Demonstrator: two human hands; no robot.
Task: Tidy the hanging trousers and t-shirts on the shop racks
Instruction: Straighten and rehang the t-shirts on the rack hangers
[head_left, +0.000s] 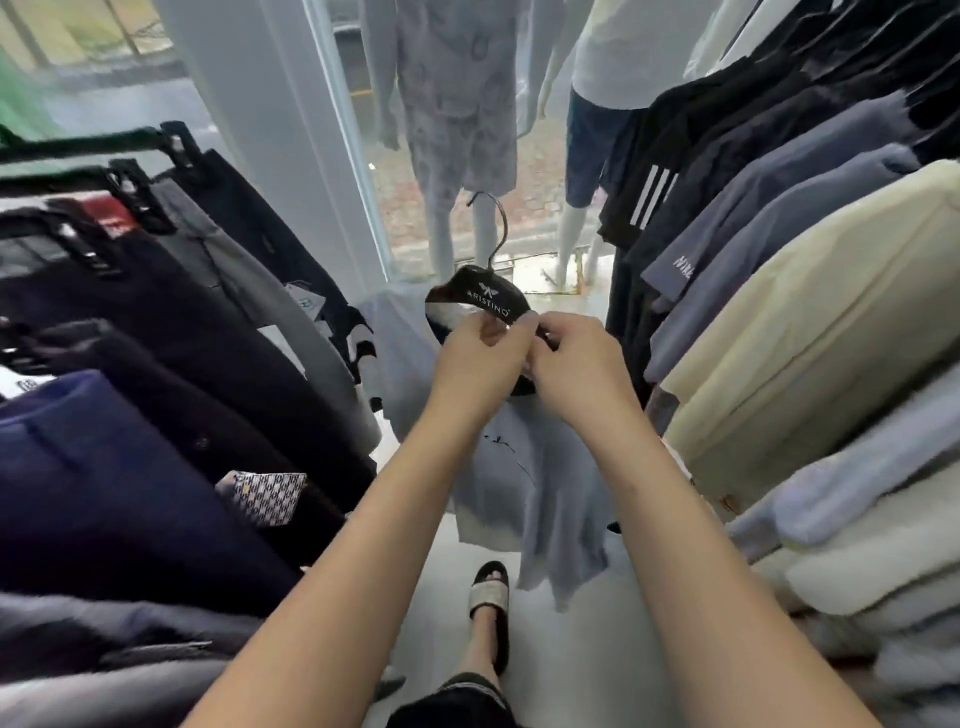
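Nearest my feed are two bare forearms (353, 571) reaching forward down the aisle, with a sandalled foot (488, 592) on the pale floor between them. On the far left, the dark trousers (156, 364) hang from black clip hangers (130, 187) in a packed row. They look fairly even as far as I can judge, though a houndstooth tag (265, 493) sticks out from one pair. In the middle, the left hand (478, 358) pinches the lower edge of a black Aristino hanger (483, 299). The right hand (576, 358), touching it, has its fingers curled on the same hanger's near arm. A pale blue t-shirt (545, 493) droops from that hanger below both hands. It is off any rail, and the hook points free in the air toward the mannequins (457, 104) in the window. I judge the shirt is being seated on the hanger, so this piece is midway: it is not yet squared or hung. On the right, the racked t-shirts (805, 291), black, blue and cream, hang shoulder to shoulder, and that is probably where it belongs. How much of the shop is left to tidy I cannot tell.
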